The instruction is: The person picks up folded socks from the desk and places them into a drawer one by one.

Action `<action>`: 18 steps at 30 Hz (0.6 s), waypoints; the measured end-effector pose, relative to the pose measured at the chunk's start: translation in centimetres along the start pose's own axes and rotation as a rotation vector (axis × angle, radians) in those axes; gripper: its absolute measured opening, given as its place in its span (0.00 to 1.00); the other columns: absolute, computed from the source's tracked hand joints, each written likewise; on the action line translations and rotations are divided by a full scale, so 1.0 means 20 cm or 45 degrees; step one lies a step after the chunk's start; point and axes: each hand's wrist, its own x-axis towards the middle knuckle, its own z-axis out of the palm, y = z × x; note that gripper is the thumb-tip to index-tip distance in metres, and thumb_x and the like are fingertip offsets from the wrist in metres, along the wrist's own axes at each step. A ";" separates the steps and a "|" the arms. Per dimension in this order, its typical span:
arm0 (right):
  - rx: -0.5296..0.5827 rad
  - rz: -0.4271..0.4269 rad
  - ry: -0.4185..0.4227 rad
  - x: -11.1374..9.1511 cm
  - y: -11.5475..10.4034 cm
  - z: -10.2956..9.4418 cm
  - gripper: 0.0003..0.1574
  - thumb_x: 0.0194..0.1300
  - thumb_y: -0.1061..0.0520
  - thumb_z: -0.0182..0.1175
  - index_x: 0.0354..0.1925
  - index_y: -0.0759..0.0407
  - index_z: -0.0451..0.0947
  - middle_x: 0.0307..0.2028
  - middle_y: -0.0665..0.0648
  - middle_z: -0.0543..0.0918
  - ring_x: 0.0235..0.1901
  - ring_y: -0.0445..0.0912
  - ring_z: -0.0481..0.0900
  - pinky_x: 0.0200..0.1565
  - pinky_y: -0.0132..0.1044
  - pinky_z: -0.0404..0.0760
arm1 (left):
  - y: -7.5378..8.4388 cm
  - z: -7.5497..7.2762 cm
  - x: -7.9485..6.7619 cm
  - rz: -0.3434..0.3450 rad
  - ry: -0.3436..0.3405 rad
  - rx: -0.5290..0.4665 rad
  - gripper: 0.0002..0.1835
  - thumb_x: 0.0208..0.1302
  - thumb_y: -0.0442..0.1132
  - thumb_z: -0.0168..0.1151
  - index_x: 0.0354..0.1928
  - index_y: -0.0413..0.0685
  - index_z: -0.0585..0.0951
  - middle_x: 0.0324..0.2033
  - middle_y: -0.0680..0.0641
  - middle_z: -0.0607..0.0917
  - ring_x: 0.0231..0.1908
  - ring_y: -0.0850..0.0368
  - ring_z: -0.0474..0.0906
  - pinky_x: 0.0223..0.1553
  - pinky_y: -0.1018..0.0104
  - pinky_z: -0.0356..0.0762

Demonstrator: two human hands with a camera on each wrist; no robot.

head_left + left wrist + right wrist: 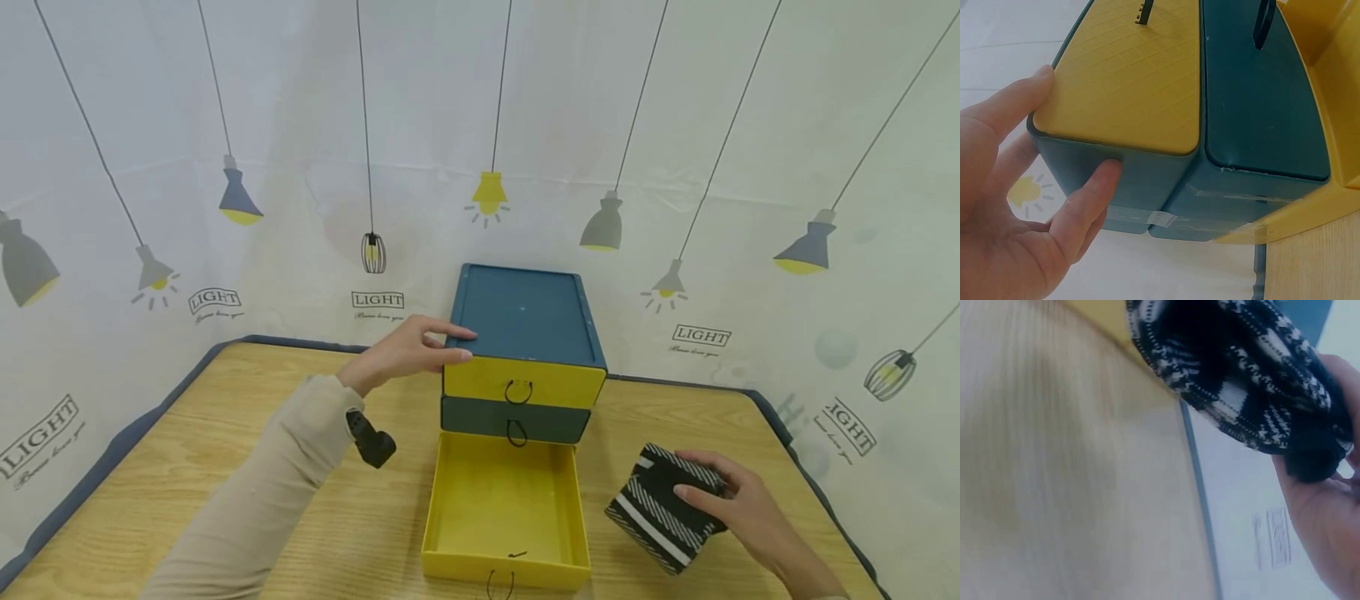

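Observation:
A small cabinet [525, 317] has a blue top and three stacked drawers. Its bottom yellow drawer [502, 500] is pulled out, its inner floor showing; the upper yellow drawer [1129, 81] and the dark green drawer [1260, 100] are pushed in. My left hand [408, 350] touches the cabinet's upper left front corner with fairly straight fingers and thumb. To the right of the pulled-out drawer, my right hand [738, 504] grips a folded black-and-white patterned cloth [663, 508], thumb on its upper face. The cloth is tilted; in the right wrist view the patterned cloth [1235, 381] hides part of the fingers.
A wooden table [337, 517] lies beneath everything. A white backdrop [420, 108] printed with hanging lamps stands behind and at both sides, meeting the table along a dark blue edge. Black cord loops [517, 392] serve as drawer pulls. A black strap device [371, 437] is on the left wrist.

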 end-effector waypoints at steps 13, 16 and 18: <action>0.166 0.020 -0.271 0.18 -0.23 0.30 0.34 0.56 0.56 0.63 0.58 0.68 0.65 0.55 0.67 0.69 0.46 0.49 0.73 0.42 0.39 0.78 | 0.00 0.00 0.00 -0.008 0.010 0.001 0.21 0.59 0.42 0.60 0.56 0.49 0.75 0.55 0.44 0.72 0.47 0.50 0.76 0.44 0.60 0.77; 0.072 -0.041 -0.363 0.23 -0.26 0.37 0.32 0.56 0.54 0.63 0.57 0.65 0.68 0.56 0.66 0.68 0.53 0.57 0.68 0.48 0.46 0.74 | 0.01 0.00 -0.01 -0.011 0.010 -0.003 0.21 0.59 0.42 0.60 0.56 0.49 0.75 0.56 0.44 0.71 0.47 0.50 0.76 0.45 0.58 0.76; 0.019 -0.070 -0.416 0.25 -0.28 0.41 0.30 0.56 0.52 0.63 0.55 0.63 0.70 0.57 0.65 0.68 0.57 0.59 0.63 0.52 0.50 0.70 | 0.01 0.00 -0.01 -0.013 0.010 -0.003 0.21 0.59 0.42 0.60 0.56 0.49 0.75 0.57 0.44 0.70 0.47 0.49 0.75 0.46 0.57 0.76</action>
